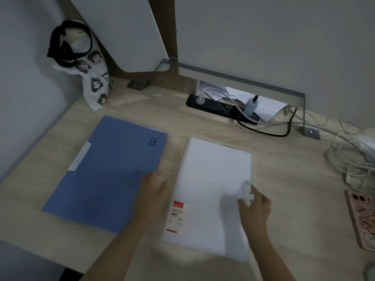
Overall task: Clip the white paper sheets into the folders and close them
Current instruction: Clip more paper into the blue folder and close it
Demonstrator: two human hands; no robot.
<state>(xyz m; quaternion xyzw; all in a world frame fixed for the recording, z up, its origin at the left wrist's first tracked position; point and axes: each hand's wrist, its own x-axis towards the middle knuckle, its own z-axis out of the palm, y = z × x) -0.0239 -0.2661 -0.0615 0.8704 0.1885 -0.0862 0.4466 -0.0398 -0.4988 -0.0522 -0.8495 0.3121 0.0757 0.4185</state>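
Your right hand (255, 205) pinches a small white clip (246, 191) at the right edge of the white paper stack (215, 175), which lies near the front edge of the pale wooden surface (284, 159). Your left hand (154, 189) rests relaxed, fingers straight, at the right edge of the closed blue plastic folder (105, 171). You seem mid-clipping; next, press the clip down squarely. The red-and-white label (177, 217) and the dark logo (152, 141) on the folder are too blurred to read.

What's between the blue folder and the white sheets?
Head view: the left hand, fingers straight, lies over a strip of bare desk between the blue folder and the white sheets, right at the folder's right edge.
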